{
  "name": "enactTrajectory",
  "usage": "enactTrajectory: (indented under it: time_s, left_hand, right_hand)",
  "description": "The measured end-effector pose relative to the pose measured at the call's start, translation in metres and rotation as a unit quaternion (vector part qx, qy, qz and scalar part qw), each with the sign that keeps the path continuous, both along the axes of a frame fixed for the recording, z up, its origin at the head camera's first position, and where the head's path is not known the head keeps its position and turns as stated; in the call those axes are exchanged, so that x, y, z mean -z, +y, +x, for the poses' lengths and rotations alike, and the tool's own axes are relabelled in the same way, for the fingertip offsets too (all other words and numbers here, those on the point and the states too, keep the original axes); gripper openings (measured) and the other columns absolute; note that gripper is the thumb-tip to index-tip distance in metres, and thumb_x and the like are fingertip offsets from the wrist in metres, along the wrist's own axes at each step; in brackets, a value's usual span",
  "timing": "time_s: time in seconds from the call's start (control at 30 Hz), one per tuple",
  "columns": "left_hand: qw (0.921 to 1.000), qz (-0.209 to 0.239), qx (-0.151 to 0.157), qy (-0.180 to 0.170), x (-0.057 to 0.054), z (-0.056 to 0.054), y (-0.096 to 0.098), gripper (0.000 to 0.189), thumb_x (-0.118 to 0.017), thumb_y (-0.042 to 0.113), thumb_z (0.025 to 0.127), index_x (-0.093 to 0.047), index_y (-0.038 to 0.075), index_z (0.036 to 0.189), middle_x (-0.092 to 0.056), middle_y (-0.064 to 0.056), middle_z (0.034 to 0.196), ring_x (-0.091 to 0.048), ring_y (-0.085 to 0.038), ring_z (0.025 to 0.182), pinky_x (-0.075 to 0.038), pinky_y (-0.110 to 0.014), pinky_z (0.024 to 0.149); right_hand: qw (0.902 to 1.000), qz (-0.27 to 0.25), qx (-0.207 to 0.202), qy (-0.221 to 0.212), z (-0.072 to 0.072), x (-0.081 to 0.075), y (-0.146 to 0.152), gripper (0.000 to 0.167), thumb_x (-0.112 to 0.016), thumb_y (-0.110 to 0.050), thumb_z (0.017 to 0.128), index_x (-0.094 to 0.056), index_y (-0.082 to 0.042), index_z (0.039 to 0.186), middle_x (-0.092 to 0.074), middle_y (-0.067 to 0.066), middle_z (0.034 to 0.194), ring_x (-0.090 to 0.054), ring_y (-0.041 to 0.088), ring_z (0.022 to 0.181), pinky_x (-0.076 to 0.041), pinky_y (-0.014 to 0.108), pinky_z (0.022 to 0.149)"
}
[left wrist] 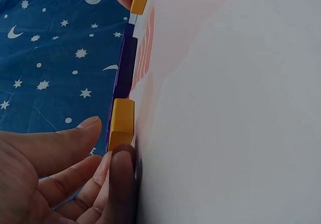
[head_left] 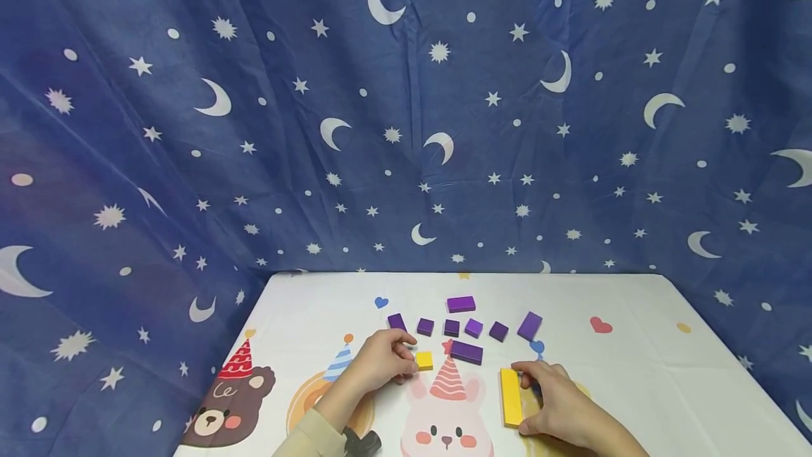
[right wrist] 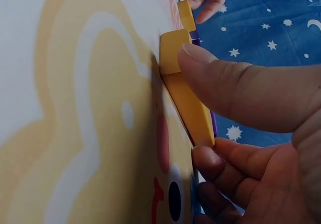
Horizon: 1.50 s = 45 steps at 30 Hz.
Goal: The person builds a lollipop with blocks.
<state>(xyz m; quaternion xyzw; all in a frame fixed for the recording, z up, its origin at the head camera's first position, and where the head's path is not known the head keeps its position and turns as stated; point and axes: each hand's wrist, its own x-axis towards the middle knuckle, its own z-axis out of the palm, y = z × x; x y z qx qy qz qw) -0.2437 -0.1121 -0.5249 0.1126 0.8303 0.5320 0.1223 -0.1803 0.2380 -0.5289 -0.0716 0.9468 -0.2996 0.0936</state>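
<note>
A small yellow block (head_left: 423,361) lies on the table beside my left hand (head_left: 383,360). In the left wrist view, one fingertip is right at the end of the yellow block (left wrist: 122,123), while another finger stands apart from it, leaving a gap. Farther right, a long yellow block (head_left: 511,398) lies lengthwise toward me. My right hand (head_left: 560,404) pinches it, fingers at its far end and thumb at the near end. The right wrist view shows that thumb against one end of the long yellow block (right wrist: 188,98).
Several purple blocks lie beyond my hands, among them a far oblong block (head_left: 461,304), a near one (head_left: 466,352) and a tilted one (head_left: 529,326). The white tablecloth (head_left: 647,386) has printed cartoon animals. A blue curtain (head_left: 406,125) with moons and stars hangs behind.
</note>
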Motion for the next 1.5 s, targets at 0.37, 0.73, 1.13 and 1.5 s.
enactTrajectory:
  time_s: [0.37,0.73,1.13,1.5]
  left_hand:
    - [0.9999,-0.014,-0.002,-0.001,0.003,-0.002,0.005,0.039,-0.089,0.004,0.081,-0.073,0.001,0.116,-0.068,-0.004,0.082,-0.060,-0.013,0.058,-0.056,-0.029,0.052]
    - [0.9993,-0.034,-0.008,-0.010,0.004,-0.005,0.008,0.034,-0.091,0.006,0.081,-0.075,0.005,0.111,-0.067,-0.002,0.080,-0.057,-0.009,0.058,-0.049,-0.020,0.051]
    - [0.9990,-0.041,-0.015,-0.009,0.005,-0.003,0.010,0.030,-0.091,0.003,0.079,-0.074,0.007,0.104,-0.067,-0.003,0.081,-0.057,-0.011,0.060,-0.049,-0.022,0.053]
    - [0.9985,-0.048,-0.025,-0.005,0.006,-0.003,0.012,0.030,-0.091,0.003,0.079,-0.073,0.007,0.102,-0.067,-0.002,0.080,-0.057,-0.011,0.061,-0.049,-0.023,0.053]
  right_hand:
    - [0.9999,0.002,-0.015,0.007,0.000,0.000,0.002,0.100,-0.107,-0.034,0.056,-0.061,-0.018,0.143,-0.059,-0.013,0.110,-0.047,0.018,0.111,-0.046,0.050,0.105]
    - [1.0000,-0.005,-0.001,0.006,0.000,0.003,0.000,0.099,-0.107,-0.031,0.054,-0.062,-0.022,0.142,-0.062,-0.015,0.114,-0.047,0.017,0.111,-0.048,0.046,0.103]
    - [1.0000,-0.007,0.000,-0.006,0.000,0.001,-0.002,0.099,-0.107,-0.029,0.056,-0.061,-0.022,0.144,-0.061,-0.014,0.117,-0.046,0.017,0.112,-0.047,0.046,0.102]
    - [1.0000,0.003,0.008,-0.004,-0.001,0.003,-0.004,0.098,-0.107,-0.032,0.054,-0.062,-0.021,0.141,-0.061,-0.015,0.111,-0.047,0.018,0.114,-0.048,0.048,0.104]
